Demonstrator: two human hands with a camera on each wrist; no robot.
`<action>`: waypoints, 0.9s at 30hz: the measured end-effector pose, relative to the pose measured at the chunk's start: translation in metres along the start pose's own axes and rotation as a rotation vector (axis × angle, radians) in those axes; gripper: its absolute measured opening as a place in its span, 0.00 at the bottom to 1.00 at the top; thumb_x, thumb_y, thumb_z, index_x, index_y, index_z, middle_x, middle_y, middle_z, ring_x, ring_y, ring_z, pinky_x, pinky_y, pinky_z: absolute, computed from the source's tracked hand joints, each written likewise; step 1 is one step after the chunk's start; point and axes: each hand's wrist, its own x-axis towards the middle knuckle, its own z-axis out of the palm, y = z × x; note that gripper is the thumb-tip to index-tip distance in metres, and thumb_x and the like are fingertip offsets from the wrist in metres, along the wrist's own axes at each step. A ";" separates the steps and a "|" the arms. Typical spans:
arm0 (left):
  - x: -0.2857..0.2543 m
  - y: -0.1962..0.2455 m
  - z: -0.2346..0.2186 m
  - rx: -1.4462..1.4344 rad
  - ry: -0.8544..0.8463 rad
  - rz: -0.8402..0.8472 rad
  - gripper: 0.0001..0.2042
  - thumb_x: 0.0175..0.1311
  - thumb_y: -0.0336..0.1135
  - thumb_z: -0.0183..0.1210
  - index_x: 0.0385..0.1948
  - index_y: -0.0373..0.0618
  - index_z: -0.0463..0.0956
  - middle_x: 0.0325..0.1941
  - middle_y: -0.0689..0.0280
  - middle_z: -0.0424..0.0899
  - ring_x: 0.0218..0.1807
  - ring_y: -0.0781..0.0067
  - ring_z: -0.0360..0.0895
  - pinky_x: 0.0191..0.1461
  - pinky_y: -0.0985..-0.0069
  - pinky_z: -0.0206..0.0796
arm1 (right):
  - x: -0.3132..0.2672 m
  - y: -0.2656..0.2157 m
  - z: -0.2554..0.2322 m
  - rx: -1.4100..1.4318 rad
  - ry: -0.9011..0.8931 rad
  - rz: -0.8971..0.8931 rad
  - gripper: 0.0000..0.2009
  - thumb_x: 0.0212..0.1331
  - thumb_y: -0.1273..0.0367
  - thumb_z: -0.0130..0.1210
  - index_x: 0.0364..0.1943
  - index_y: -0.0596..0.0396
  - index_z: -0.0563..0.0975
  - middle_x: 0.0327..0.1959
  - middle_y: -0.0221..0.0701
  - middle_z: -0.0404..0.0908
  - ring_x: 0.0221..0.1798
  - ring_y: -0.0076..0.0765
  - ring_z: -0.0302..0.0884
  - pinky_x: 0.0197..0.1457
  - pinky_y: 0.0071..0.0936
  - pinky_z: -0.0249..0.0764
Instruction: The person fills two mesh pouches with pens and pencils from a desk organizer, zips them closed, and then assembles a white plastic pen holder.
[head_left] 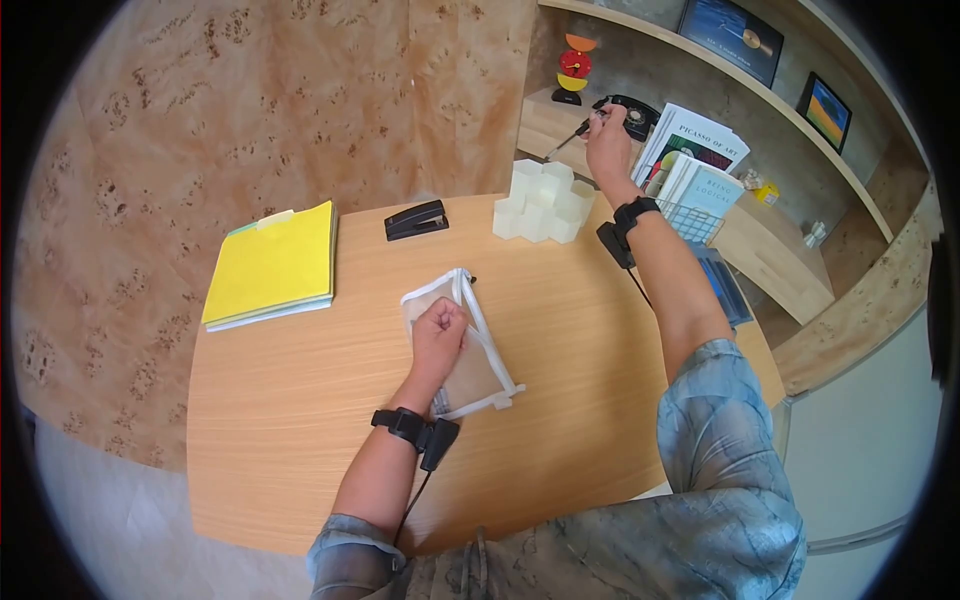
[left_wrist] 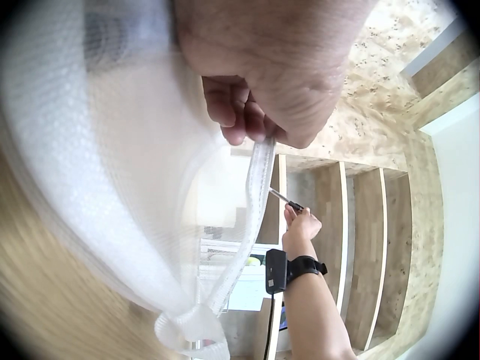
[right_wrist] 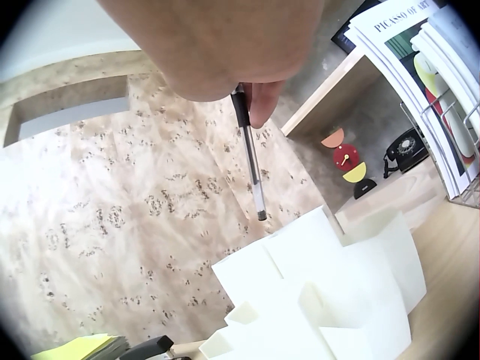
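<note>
My right hand point(head_left: 610, 150) grips a clear pen with a black grip point(right_wrist: 253, 161) by one end. The pen's other end points down, over the white honeycomb-shaped pen holder point(head_left: 540, 208) at the back of the table. My left hand point(head_left: 438, 338) grips the white-edged opening of a see-through mesh pouch point(head_left: 476, 378) near the table's middle. In the left wrist view the pouch's edge strip point(left_wrist: 259, 176) runs out from under the curled fingers. Something dark shows through the mesh at its near end.
Yellow folders point(head_left: 272, 262) lie stacked at the left, with a black stapler point(head_left: 416, 220) at the back edge. Right of the holder, books point(head_left: 700, 140) stand in a wire rack. A black telephone point(head_left: 632, 118) and a red-yellow clock point(head_left: 575, 68) sit on the shelf behind.
</note>
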 end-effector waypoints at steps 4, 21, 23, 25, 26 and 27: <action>0.000 0.002 0.001 -0.001 -0.003 0.008 0.08 0.67 0.29 0.48 0.25 0.45 0.67 0.14 0.74 0.69 0.15 0.87 0.63 0.18 0.88 0.54 | 0.000 -0.001 -0.001 0.019 -0.014 0.017 0.12 0.63 0.66 0.48 0.46 0.53 0.63 0.25 0.43 0.79 0.30 0.53 0.79 0.35 0.46 0.70; 0.000 -0.002 0.000 -0.004 -0.010 0.025 0.08 0.67 0.29 0.49 0.25 0.45 0.68 0.14 0.75 0.68 0.15 0.88 0.63 0.18 0.88 0.53 | -0.027 0.006 0.033 0.018 -0.332 -0.087 0.10 0.64 0.67 0.42 0.45 0.55 0.67 0.29 0.45 0.79 0.35 0.51 0.79 0.37 0.42 0.72; 0.000 -0.001 0.000 -0.011 -0.009 0.028 0.08 0.67 0.29 0.49 0.25 0.45 0.68 0.14 0.75 0.68 0.15 0.88 0.63 0.18 0.88 0.54 | -0.030 -0.003 0.030 -0.011 -0.271 -0.129 0.09 0.64 0.68 0.42 0.44 0.56 0.68 0.29 0.43 0.79 0.35 0.49 0.79 0.37 0.40 0.72; 0.000 -0.001 0.001 -0.021 0.001 0.032 0.07 0.66 0.29 0.49 0.25 0.45 0.68 0.14 0.75 0.68 0.14 0.88 0.63 0.18 0.88 0.54 | -0.039 -0.015 0.020 0.000 -0.209 -0.162 0.08 0.63 0.71 0.42 0.43 0.57 0.69 0.28 0.41 0.79 0.34 0.45 0.80 0.37 0.36 0.73; -0.001 0.000 0.001 -0.012 0.009 0.025 0.07 0.66 0.29 0.49 0.25 0.44 0.68 0.14 0.75 0.68 0.14 0.88 0.63 0.18 0.88 0.54 | -0.050 -0.026 0.013 0.135 -0.285 -0.117 0.08 0.62 0.72 0.42 0.42 0.57 0.69 0.28 0.39 0.79 0.33 0.42 0.80 0.36 0.34 0.73; -0.001 0.001 0.002 -0.004 0.018 0.020 0.07 0.66 0.29 0.49 0.25 0.44 0.68 0.14 0.75 0.68 0.14 0.88 0.63 0.18 0.88 0.54 | -0.064 -0.038 0.006 0.271 -0.360 -0.072 0.07 0.61 0.74 0.42 0.41 0.57 0.70 0.28 0.38 0.80 0.32 0.39 0.80 0.35 0.32 0.74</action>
